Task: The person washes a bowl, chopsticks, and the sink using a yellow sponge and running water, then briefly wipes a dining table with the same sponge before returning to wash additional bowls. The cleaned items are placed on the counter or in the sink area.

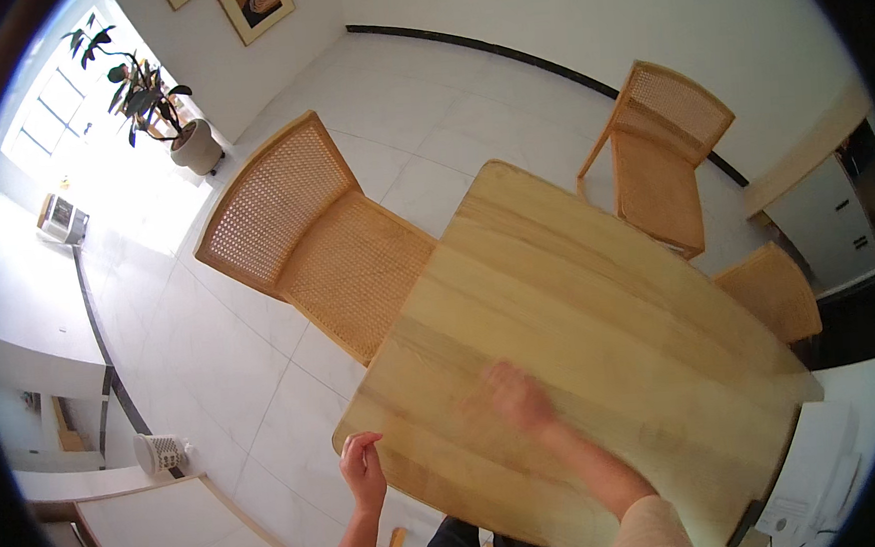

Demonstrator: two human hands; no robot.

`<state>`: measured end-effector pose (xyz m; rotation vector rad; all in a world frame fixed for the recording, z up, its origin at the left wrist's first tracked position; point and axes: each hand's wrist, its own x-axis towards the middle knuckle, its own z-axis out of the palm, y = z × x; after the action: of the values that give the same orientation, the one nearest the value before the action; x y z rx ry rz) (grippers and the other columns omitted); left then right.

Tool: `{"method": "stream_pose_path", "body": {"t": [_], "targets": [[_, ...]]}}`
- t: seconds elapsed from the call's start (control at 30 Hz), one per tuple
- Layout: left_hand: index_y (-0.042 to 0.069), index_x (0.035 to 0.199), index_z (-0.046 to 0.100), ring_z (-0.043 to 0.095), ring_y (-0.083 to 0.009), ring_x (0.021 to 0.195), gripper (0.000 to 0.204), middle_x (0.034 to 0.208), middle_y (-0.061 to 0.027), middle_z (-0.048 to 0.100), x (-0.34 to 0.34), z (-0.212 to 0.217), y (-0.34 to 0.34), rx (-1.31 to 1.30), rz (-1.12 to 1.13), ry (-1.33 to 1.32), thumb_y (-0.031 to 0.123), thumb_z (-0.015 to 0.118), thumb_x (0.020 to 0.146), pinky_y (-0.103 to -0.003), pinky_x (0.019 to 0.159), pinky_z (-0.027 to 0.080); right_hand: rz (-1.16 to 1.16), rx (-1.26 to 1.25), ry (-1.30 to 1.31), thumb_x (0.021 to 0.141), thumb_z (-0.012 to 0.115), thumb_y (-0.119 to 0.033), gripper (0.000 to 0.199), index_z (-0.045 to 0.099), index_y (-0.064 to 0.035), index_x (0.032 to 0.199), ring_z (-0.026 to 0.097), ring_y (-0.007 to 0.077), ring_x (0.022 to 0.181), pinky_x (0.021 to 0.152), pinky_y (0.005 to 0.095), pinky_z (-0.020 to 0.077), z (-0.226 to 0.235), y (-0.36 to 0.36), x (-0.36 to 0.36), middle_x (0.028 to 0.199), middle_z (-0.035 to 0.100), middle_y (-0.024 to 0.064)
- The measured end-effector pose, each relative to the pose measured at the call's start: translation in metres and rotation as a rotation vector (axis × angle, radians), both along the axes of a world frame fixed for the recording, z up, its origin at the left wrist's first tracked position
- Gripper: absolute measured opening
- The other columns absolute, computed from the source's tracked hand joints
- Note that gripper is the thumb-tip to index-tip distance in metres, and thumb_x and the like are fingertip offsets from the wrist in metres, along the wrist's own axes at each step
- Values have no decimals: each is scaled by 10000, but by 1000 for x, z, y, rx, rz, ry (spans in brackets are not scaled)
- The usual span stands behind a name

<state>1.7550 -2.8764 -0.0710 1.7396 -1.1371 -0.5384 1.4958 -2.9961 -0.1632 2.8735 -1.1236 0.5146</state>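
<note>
A wooden table [600, 304] with rounded corners spreads out in front of me. Over its near left part is my right hand [521, 397], smeared by motion. Its fingers are too blurred to read, and no held thing shows. At the table's near left corner is my left hand [363, 471]. Its fingers are curled in, and nothing shows in them. Whether this hand touches the table edge I cannot tell.
A cane chair [347, 269] stands against the table's left side. Beyond the far side are another chair [658, 185] and a chair back [774, 293]. A white appliance [811, 476] sits at the right end. White cabinets [162, 521] are at lower left, a potted plant [194, 148] farther off.
</note>
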Motion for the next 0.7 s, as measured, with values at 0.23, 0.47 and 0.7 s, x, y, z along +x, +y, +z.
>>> {"method": "stream_pose_path", "body": {"t": [0.23,0.47,0.7], "targets": [[-16,810,578,511,-156,701,173,785,-85,553,-29,8,-14,-20,-145,104,-86,422,784,-239,610,392,-25,371,-250,831,420,-151,370,484,-51,1181,469,290,1098,951,379,362,-35,36,100,1223,484,136],[-22,824,566,503,-147,724,177,808,-78,550,-16,-7,-8,-39,-188,158,-100,412,785,-229,633,393,-368,209,-30,874,412,-147,320,473,-37,1168,483,267,1028,934,395,373,-23,68,-63,1214,452,113],[-29,836,558,506,-141,768,172,835,-67,539,-61,-7,-3,57,-259,286,-98,406,797,-229,689,412,-208,389,-224,881,341,-161,393,416,-54,1252,394,252,1192,1014,353,296,-38,65,49,1310,397,129]]}}
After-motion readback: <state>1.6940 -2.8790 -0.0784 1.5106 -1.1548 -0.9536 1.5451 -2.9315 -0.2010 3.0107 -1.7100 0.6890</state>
